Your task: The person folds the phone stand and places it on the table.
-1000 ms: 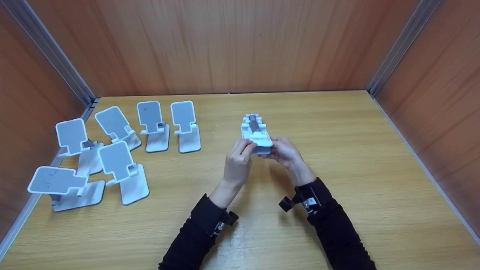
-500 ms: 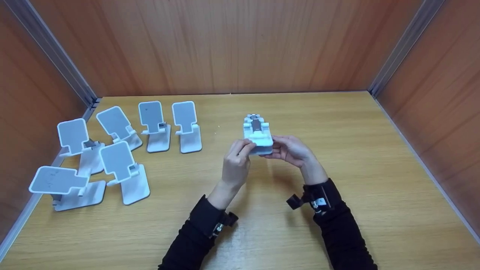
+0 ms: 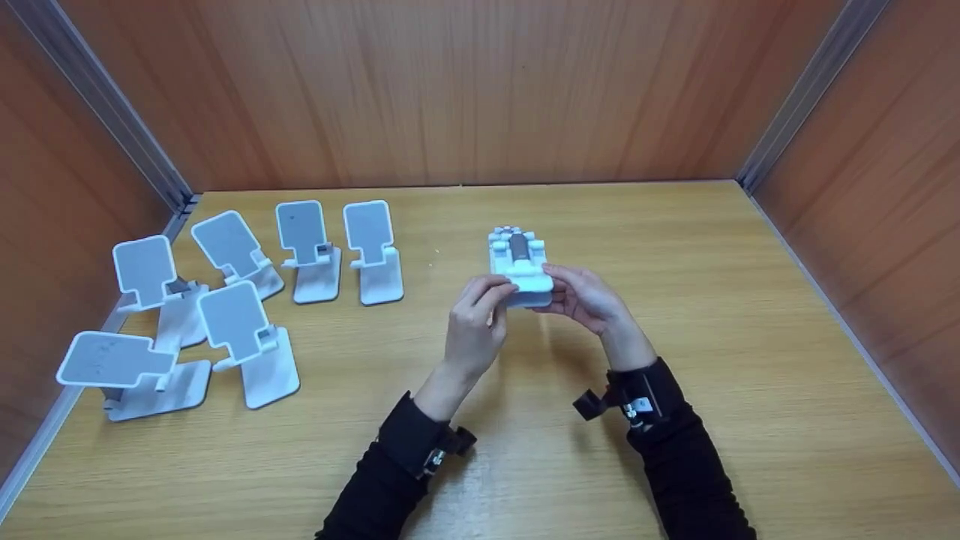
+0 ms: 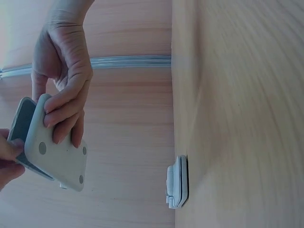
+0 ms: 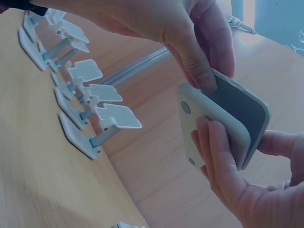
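Observation:
Both hands hold a white folded phone stand [image 3: 529,281] above the table, its hinge side facing up in the head view. With thumb and fingers my left hand [image 3: 476,322] pinches its near left corner; in the right wrist view a left fingertip reaches into the gap between grey-faced plate [image 5: 242,109] and base [image 5: 213,114]. My right hand [image 3: 592,304] grips the right side, fingers spread over the base's underside with its round grey pads [image 4: 42,148], thumb at the plate. Another folded stand [image 4: 177,183] lies on the table, mostly hidden behind the held one in the head view.
Several unfolded phone stands [image 3: 367,232] stand on the left of the wooden table [image 3: 675,450], some overlapping in view. Wood-look panels [image 3: 480,90] with grey metal corner strips [image 3: 802,97] enclose the back and sides.
My right hand has shifted slightly right, and its thumb has come up onto the plate's edge. The held stand has moved a little right, while my left hand stays at its corner.

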The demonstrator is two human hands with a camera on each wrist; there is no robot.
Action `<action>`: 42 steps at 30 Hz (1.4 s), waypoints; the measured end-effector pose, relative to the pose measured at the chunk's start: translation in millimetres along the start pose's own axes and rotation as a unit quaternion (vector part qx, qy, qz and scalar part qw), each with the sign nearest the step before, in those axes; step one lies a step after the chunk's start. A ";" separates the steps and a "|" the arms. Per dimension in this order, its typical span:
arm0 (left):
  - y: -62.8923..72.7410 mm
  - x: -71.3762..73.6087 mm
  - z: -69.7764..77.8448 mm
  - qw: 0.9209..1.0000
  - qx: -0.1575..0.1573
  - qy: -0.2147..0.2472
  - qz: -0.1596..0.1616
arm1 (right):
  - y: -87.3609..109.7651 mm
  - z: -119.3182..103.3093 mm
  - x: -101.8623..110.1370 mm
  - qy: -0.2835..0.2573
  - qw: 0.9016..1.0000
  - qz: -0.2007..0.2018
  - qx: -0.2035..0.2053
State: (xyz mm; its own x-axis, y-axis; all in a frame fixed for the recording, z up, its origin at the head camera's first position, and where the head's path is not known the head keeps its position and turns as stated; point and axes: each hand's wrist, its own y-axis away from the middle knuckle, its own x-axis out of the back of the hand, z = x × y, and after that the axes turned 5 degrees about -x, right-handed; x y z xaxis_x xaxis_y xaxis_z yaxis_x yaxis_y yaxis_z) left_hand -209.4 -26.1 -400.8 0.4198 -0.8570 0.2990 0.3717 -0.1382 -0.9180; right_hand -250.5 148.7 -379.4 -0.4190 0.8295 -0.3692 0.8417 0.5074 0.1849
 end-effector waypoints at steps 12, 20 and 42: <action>-7.4 2.2 2.1 0.938 0.312 0.139 -0.064 | 8.2 -7.1 -2.4 0.001 0.999 0.024 0.037; -15.4 4.8 2.1 0.837 0.448 0.308 -0.056 | 7.5 -5.1 -7.3 0.017 0.999 0.016 0.040; -14.2 7.3 -8.2 0.828 0.457 0.313 -0.082 | -1.3 1.6 -3.5 0.031 0.999 0.032 0.020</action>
State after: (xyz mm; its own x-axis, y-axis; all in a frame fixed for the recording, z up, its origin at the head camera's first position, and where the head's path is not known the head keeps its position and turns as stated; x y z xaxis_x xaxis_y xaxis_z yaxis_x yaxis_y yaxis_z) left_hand -218.3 -34.5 -387.7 -0.1033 -0.9931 -0.0558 0.9733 -0.0894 -0.2112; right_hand -249.6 144.7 -379.8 -0.3822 0.8738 -0.3006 0.8804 0.4432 0.1688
